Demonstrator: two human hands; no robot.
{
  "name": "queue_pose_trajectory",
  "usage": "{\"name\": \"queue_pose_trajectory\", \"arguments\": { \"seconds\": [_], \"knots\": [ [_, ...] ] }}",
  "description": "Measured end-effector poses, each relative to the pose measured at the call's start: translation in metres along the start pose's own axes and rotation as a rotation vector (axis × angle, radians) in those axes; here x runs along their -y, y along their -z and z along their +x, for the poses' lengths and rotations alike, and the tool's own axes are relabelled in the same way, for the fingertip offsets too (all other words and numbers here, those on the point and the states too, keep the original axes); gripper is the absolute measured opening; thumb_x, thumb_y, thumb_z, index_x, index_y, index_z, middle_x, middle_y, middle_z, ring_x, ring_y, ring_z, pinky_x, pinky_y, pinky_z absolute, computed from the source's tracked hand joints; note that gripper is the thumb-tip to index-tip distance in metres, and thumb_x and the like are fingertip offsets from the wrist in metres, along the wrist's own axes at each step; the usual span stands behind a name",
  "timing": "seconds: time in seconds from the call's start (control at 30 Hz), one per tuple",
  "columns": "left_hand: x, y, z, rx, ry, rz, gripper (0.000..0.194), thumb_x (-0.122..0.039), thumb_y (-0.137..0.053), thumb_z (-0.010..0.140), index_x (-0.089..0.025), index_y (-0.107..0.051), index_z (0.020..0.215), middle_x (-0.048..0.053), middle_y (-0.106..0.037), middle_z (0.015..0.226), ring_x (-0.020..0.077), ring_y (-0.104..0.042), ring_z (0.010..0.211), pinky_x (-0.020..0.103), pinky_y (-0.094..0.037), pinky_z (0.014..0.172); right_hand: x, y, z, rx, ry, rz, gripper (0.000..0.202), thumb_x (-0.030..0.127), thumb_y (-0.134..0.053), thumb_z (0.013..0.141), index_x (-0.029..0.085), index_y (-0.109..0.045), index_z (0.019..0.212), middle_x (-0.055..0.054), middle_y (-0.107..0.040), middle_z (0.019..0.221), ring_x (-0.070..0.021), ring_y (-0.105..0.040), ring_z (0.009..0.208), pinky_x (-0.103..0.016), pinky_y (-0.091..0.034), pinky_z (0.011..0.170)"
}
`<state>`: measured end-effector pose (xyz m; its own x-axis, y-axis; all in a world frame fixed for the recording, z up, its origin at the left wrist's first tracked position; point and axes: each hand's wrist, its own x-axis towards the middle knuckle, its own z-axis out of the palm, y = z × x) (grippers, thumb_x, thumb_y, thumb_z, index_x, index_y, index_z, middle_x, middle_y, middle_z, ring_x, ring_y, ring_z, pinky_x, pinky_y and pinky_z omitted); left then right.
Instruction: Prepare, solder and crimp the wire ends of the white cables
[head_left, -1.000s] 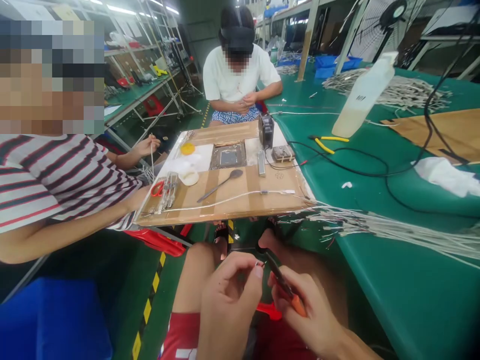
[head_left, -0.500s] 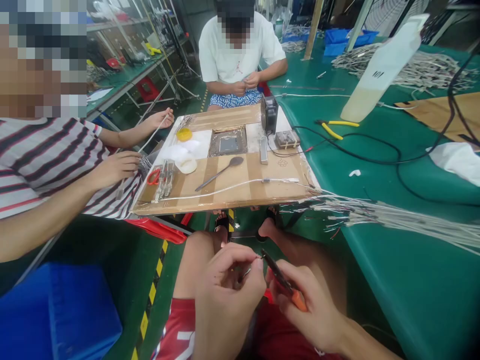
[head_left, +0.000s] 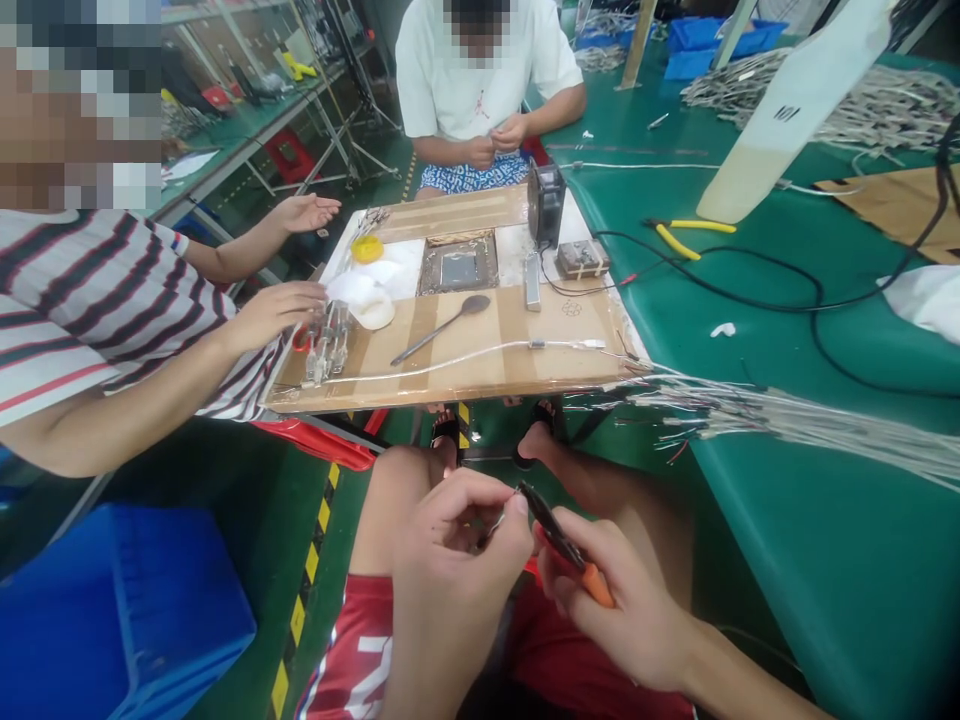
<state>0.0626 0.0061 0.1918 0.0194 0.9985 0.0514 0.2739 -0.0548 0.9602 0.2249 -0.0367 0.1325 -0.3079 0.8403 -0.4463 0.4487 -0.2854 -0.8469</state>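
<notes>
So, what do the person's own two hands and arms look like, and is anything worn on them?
Both the left hand and the right hand are bare: no gloves, rings or watch show. The forearms are bare too, with no sleeves in view. Fingernails are short and plain.

wire: too thin for me to make out in my left hand (head_left: pixel 450 545); only a short bright bit (head_left: pixel 491 527) shows by the fingers
pliers (head_left: pixel 559 545): orange grips mostly buried in my right hand (head_left: pixel 622 610); I cannot tell whether the tips touch the wire
white bottle (head_left: pixel 795 110): top cut off by the upper edge
cable bundle (head_left: pixel 787 420): runs out past the right edge; single strands blur together
metal parts (head_left: pixel 326 345): partly covered by a co-worker's hand (head_left: pixel 274 312); too small to name
green surface (head_left: pixel 810 520): cut by the right and lower edges
</notes>
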Motion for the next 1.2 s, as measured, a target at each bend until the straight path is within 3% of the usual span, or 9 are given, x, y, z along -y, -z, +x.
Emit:
{"name": "queue_pose_trajectory", "arguments": {
  "seconds": [0.47, 0.87, 1.1, 1.2],
  "knots": [
    [0.007, 0.003, 0.0, 0.026, 0.015, 0.009, 0.02, -0.021, -0.068, 0.087, -0.013, -0.068, 0.069, 0.0, -0.058, 0.067, 0.0054, -0.055, 0.059, 0.009, -0.044, 0.052, 0.003, -0.001, 0.0, 0.004, -0.014, -0.075, 0.018, 0.016, -0.048, 0.082, 0.018, -0.057, 0.098, 0.006, -0.064, 0.091, 0.0006, -0.048, 0.086, -0.013, -0.033, 0.084],
    [0.01, 0.008, 0.0, 0.065, -0.055, 0.097, 0.017, -0.019, -0.069, 0.091, -0.016, -0.073, 0.075, -0.001, -0.063, 0.069, 0.0052, -0.058, 0.066, 0.007, -0.046, 0.058, -0.004, -0.004, 0.0, -0.019, -0.007, -0.088, 0.018, 0.018, -0.047, 0.084, 0.019, -0.057, 0.099, 0.006, -0.064, 0.092, 0.0007, -0.048, 0.084, -0.013, -0.033, 0.085],
    [0.01, 0.011, 0.002, 0.076, -0.075, 0.11, 0.014, -0.019, -0.071, 0.091, -0.018, -0.077, 0.078, -0.002, -0.064, 0.07, 0.0044, -0.058, 0.068, 0.005, -0.047, 0.06, -0.011, -0.007, 0.004, 0.003, 0.022, -0.055, 0.031, 0.021, -0.048, 0.084, 0.023, -0.059, 0.113, 0.006, -0.066, 0.096, -0.0002, -0.053, 0.087, -0.011, -0.039, 0.083],
    [0.012, 0.011, 0.001, 0.082, -0.062, 0.103, 0.014, -0.021, -0.071, 0.092, -0.018, -0.077, 0.08, -0.001, -0.066, 0.072, 0.0043, -0.058, 0.067, 0.006, -0.047, 0.059, -0.011, -0.007, 0.005, 0.0, 0.051, -0.063, 0.02, 0.018, -0.048, 0.082, 0.019, -0.058, 0.101, 0.006, -0.064, 0.091, 0.0006, -0.05, 0.082, -0.011, -0.035, 0.077]
  ]
}}
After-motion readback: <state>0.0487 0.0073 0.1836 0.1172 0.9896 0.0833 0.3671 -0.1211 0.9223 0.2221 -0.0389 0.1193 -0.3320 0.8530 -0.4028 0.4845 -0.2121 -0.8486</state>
